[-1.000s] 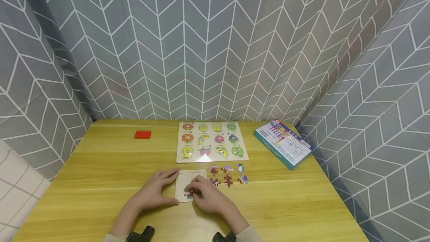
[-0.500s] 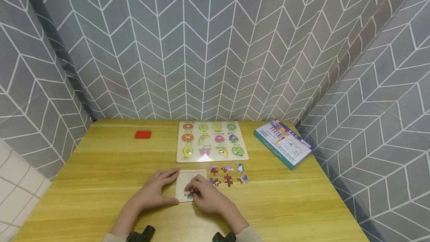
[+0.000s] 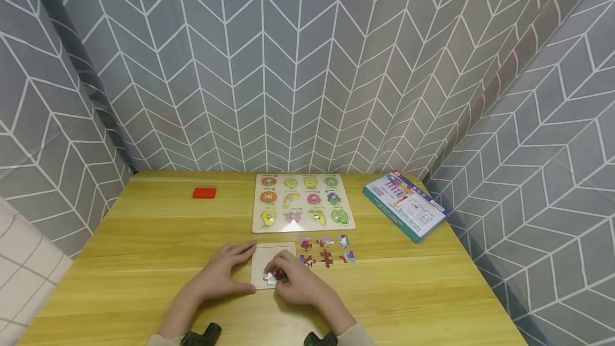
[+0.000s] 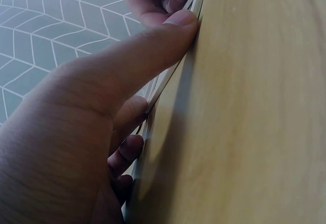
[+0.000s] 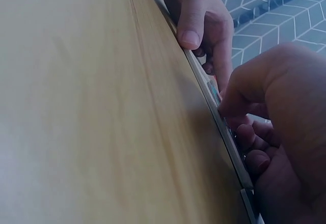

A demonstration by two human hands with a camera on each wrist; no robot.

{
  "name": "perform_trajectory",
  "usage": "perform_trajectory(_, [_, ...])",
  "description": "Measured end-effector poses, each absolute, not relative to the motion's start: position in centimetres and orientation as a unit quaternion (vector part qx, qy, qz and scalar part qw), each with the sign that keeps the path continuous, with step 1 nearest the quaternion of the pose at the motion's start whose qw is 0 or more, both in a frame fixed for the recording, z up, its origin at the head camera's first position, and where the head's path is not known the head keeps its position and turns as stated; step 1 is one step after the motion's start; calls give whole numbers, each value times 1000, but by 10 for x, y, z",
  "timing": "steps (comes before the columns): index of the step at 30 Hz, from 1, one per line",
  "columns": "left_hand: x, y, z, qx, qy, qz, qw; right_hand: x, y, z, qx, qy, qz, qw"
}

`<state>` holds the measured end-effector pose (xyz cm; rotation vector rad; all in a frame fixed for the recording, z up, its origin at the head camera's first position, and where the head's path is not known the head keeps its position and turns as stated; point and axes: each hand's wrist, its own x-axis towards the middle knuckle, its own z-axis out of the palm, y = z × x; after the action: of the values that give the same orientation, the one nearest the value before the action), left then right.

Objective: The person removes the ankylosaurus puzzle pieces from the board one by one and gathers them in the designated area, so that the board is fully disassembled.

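A shallow pale wooden puzzle tray (image 3: 258, 260) lies flat on the table. My left hand (image 3: 221, 272) rests at its left side, index fingertip by the far corner and thumb by the near one. In the left wrist view, the thumb (image 4: 137, 56) lies extended against the tray's edge. Over the tray's near part, my right hand (image 3: 299, 280) pinches a small jigsaw piece (image 3: 270, 278) with curled fingers; much of the piece is hidden under them. Several loose jigsaw pieces (image 3: 326, 258), brown, purple and white, lie in two rows just right of the tray.
Behind the tray is a fruit puzzle board (image 3: 303, 232). A teal and white box (image 3: 407, 204) stands at the back right, and a red block (image 3: 204, 193) at the back left. Patterned grey curtains (image 3: 288, 68) surround the wooden table (image 3: 408, 292).
The jigsaw piece in my right fingers has turned, showing more white where brown and teal showed before. The right fingers have shifted slightly; my left hand keeps its place.
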<state>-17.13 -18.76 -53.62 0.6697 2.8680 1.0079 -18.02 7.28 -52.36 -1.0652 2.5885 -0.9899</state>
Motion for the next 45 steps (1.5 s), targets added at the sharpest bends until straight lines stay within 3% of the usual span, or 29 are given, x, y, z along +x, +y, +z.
perform_trajectory(10, [-172,-188,-536,215,920,327,17,-184,77,-527,-361,855,-360,99])
perform_trajectory(45, [-174,-188,-539,202,922,329,33,-182,83,-520,-399,858,-322,42])
